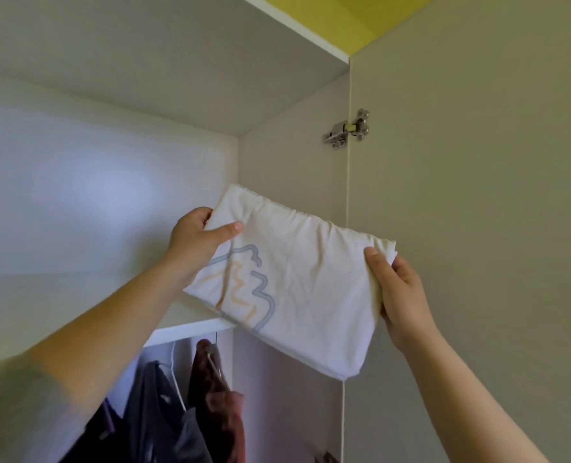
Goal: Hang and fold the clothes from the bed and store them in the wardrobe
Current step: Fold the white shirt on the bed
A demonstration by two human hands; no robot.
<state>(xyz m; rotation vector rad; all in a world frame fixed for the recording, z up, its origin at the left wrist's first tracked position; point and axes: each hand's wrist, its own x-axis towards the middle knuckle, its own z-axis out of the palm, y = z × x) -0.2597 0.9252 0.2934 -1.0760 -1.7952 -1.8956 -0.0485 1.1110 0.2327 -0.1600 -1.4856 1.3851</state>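
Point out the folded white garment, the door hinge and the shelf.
folded white garment [297,279], head view, middle of the cloth.
door hinge [346,129], head view, metal body.
shelf [190,330], head view, front edge.

A single head-worn, wide-angle view looks forward and up into the open wardrobe [77,178], close to its upper shelf [190,329]. The door [478,195] stands near on the right.
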